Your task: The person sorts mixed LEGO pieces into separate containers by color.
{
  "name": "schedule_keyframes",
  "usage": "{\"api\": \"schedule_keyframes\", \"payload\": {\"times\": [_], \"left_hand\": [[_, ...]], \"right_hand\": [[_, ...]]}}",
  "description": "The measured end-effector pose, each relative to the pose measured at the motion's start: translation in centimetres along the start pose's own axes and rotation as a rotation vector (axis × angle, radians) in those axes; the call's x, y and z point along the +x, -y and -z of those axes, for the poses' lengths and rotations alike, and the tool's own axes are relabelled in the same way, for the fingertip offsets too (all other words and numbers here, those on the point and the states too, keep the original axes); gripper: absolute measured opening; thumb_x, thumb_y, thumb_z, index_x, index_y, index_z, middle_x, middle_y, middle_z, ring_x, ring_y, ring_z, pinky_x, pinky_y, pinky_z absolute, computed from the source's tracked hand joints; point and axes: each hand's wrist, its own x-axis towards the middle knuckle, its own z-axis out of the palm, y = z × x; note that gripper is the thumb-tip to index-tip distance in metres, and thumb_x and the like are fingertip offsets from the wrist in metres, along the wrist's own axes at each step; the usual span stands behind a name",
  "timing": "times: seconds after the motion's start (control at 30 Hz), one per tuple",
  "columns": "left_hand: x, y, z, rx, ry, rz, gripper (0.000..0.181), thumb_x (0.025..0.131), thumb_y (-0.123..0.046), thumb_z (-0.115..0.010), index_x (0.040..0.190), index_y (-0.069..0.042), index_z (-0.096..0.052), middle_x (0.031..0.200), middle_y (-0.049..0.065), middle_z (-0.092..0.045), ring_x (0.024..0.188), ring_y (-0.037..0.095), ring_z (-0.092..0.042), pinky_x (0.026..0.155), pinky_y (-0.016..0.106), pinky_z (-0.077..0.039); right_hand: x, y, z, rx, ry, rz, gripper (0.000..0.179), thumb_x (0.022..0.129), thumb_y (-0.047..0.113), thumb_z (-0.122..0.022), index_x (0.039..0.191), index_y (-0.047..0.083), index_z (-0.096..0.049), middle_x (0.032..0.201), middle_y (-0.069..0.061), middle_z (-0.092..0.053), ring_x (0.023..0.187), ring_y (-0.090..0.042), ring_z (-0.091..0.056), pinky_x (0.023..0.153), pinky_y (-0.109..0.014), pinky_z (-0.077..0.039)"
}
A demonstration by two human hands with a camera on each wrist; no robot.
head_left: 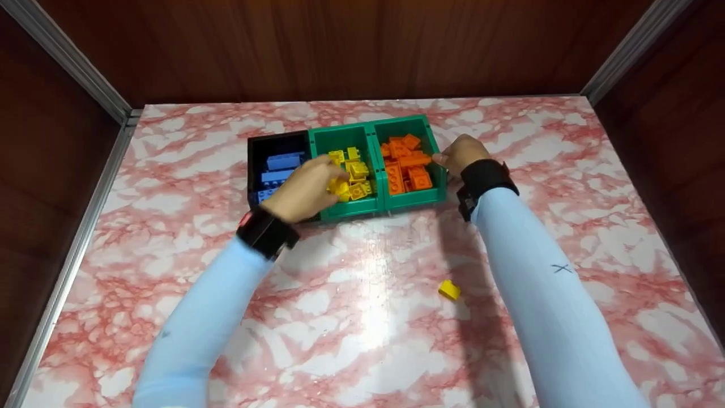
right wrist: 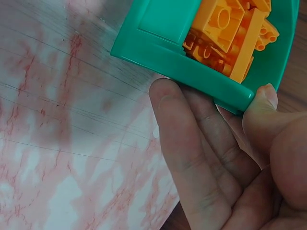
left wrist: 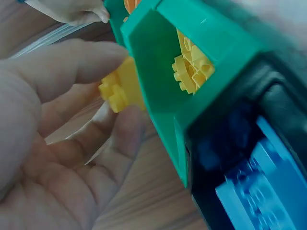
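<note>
Between its thumb and fingers, my left hand point(head_left: 306, 190) pinches a yellow toy brick point(left wrist: 125, 84), held at the green bin of yellow bricks point(head_left: 345, 211). The other yellow bricks point(left wrist: 192, 64) lie inside that bin, partly hidden by the hand in the head view. My right hand point(head_left: 465, 154) grips the side of the green bin of orange bricks point(head_left: 416, 198), its thumb point(right wrist: 264, 103) at the rim and its fingers against the outside. Orange bricks point(right wrist: 223, 28) lie heaped in this bin.
A black bin point(head_left: 277, 139) with blue bricks point(head_left: 283, 161) adjoins the green bins on the left. One loose yellow brick point(head_left: 449, 290) lies on the red-and-white marbled table point(head_left: 351, 317), left of the right forearm. Dark wood-grain panels point(head_left: 351, 51) enclose the back and sides.
</note>
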Motion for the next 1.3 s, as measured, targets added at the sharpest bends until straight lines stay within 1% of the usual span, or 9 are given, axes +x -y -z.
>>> {"api": "schedule_keyframes", "payload": {"times": [0.13,0.3,0.5,0.7,0.87,0.97,1.03,1.13,1.3], "left_hand": [[2.6,0.3,-0.1,-0.002,0.017,0.058,0.04,0.089,-0.001,-0.07,0.128,-0.005,-0.066,0.114,0.011,-0.055,0.102,0.024,-0.053,0.086,0.033,-0.051],[4.5,1.1,-0.5,-0.007,0.006,0.115,0.04,0.09,0.004,-0.066,0.13,-0.003,-0.064,0.12,0.014,-0.055,0.108,0.027,-0.052,0.089,0.035,-0.049],[5.2,1.8,-0.9,-0.017,0.01,0.153,0.039,0.09,0.007,-0.062,0.128,-0.003,-0.065,0.126,0.016,-0.054,0.116,0.03,-0.05,0.09,0.037,-0.048],[5.2,1.2,-0.9,0.003,0.015,0.119,0.035,0.092,0.003,-0.064,0.126,-0.003,-0.066,0.127,0.016,-0.055,0.119,0.033,-0.051,0.095,0.039,-0.048],[4.8,-1.1,-1.3,0.002,0.028,0.053,0.035,0.091,-0.002,-0.068,0.126,-0.003,-0.067,0.124,0.014,-0.057,0.119,0.03,-0.052,0.098,0.038,-0.047],[4.2,-3.5,-2.6,-0.016,0.085,0.005,0.035,0.091,-0.005,-0.069,0.126,-0.004,-0.066,0.122,0.012,-0.058,0.115,0.026,-0.054,0.096,0.035,-0.049],[3.6,-5.3,-4.0,-0.015,0.138,-0.032,0.036,0.09,-0.006,-0.07,0.126,-0.005,-0.066,0.122,0.011,-0.059,0.114,0.025,-0.055,0.096,0.034,-0.049],[3.0,-7.7,-6.9,0.013,0.195,-0.122,0.036,0.088,-0.008,-0.073,0.123,-0.007,-0.068,0.12,0.009,-0.061,0.111,0.024,-0.056,0.093,0.035,-0.051],[1.9,-10.4,-11.6,0.088,0.212,-0.318,0.026,0.087,-0.012,-0.074,0.112,-0.005,-0.072,0.112,0.009,-0.065,0.101,0.022,-0.06,0.088,0.032,-0.052]], "right_hand": [[0.1,0.1,-0.3,0.019,0.008,-0.012,0.048,0.104,0.032,-0.052,0.136,-0.003,-0.056,0.131,-0.023,-0.058,0.094,-0.038,-0.069,0.079,-0.043,-0.059],[0.3,0.1,-0.7,0.004,-0.004,-0.001,0.049,0.104,0.032,-0.052,0.136,-0.004,-0.055,0.131,-0.023,-0.058,0.094,-0.036,-0.069,0.081,-0.043,-0.058],[0.5,0.1,-0.9,0.034,-0.006,-0.015,0.048,0.104,0.032,-0.053,0.136,-0.003,-0.055,0.124,-0.021,-0.06,0.089,-0.035,-0.07,0.081,-0.043,-0.058],[0.4,-0.2,-0.6,0.028,-0.011,0.0,0.048,0.104,0.032,-0.052,0.136,-0.004,-0.055,0.125,-0.023,-0.06,0.084,-0.034,-0.07,0.075,-0.042,-0.06],[0.3,-0.2,-0.2,0.039,-0.005,-0.029,0.048,0.104,0.033,-0.052,0.136,-0.003,-0.053,0.124,-0.022,-0.058,0.09,-0.037,-0.07,0.072,-0.04,-0.06],[0.2,-0.2,-0.1,0.018,-0.011,-0.027,0.047,0.104,0.033,-0.052,0.135,-0.003,-0.055,0.127,-0.022,-0.058,0.092,-0.037,-0.069,0.074,-0.041,-0.06],[0.1,-0.1,-0.1,0.011,-0.011,-0.034,0.047,0.104,0.033,-0.051,0.135,-0.002,-0.057,0.127,-0.022,-0.059,0.093,-0.036,-0.069,0.075,-0.04,-0.06],[0.1,-0.1,-0.1,0.031,-0.003,-0.045,0.046,0.104,0.032,-0.051,0.135,-0.002,-0.058,0.127,-0.022,-0.059,0.092,-0.037,-0.07,0.074,-0.041,-0.06],[0.1,-0.1,0.0,0.035,0.012,-0.041,0.048,0.104,0.033,-0.05,0.138,-0.001,-0.055,0.13,-0.022,-0.059,0.091,-0.036,-0.07,0.073,-0.041,-0.06]]}}
